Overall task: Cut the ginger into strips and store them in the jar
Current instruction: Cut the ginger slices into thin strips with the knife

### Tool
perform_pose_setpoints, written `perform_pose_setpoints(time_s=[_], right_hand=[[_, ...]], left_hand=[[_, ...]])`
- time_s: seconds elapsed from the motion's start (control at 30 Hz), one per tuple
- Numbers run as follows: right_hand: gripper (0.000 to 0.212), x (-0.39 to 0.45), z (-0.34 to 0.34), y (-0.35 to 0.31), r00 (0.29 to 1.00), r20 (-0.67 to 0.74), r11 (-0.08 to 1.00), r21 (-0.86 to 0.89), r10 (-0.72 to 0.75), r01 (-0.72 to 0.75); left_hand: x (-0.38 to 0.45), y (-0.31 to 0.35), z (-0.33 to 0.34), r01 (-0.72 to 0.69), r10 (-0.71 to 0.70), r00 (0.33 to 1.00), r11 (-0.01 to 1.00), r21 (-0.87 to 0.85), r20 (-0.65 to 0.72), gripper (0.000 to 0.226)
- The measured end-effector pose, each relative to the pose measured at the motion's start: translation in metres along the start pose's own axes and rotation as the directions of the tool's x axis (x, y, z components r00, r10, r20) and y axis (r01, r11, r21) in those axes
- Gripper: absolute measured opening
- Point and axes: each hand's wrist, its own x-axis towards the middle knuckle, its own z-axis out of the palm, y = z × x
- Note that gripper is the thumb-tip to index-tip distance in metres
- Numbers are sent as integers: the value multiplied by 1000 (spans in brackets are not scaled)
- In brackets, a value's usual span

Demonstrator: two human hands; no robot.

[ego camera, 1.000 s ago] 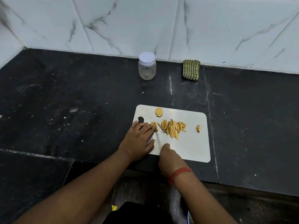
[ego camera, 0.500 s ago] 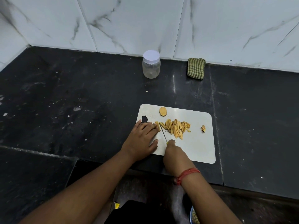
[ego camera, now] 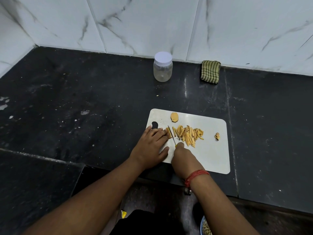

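Black stone forms the bench (ego camera: 84, 102), speckled with pale flecks, and toward its near edge lies a white cutting board (ego camera: 211, 153). On the board's left part the left hand (ego camera: 150, 146) lies flat, its straight fingers (ego camera: 159, 133) pressing a small ginger piece (ego camera: 168, 133) down. Just right of that piece stands the thin blade of a knife (ego camera: 171, 135), its yellow handle gripped by the curled fingers of the right hand (ego camera: 184, 158), which wears a red thread at the wrist. Right of the blade lie the cut ginger strips (ego camera: 188, 134), a round slice (ego camera: 174, 117) behind them and a small scrap (ego camera: 217, 136) farther right. At the wall stand the lidded jar (ego camera: 163, 67) and a striped green cloth (ego camera: 210, 71)
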Motion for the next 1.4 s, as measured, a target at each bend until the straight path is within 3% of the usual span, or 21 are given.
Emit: perform_pose_setpoints(time_s=[0.23, 0.43, 0.77, 1.13, 1.4], right_hand=[[45, 11, 1, -2, 998, 62, 993, -112, -30, 37], [32, 3, -1, 4, 996, 83, 998, -67, -14, 20], [46, -14, 11, 6, 996, 84, 986, -165, -5, 19], [32, -37, 12, 22, 997, 80, 992, -122, 9, 1], [30, -36, -1, 20, 999, -28, 999, -31, -30, 30]], left_hand=[[0, -1, 0, 0, 0, 1000, 1000, 10, 8, 50], [0, 0, 0, -8, 8, 1000, 1000, 25, 0, 48], [2, 0, 1, 6, -6, 1000, 999, 46, 9, 51], [1, 1, 0, 14, -14, 1000, 1000, 25, 12, 49], [1, 2, -1, 3, -4, 1000, 1000, -6, -22, 45]])
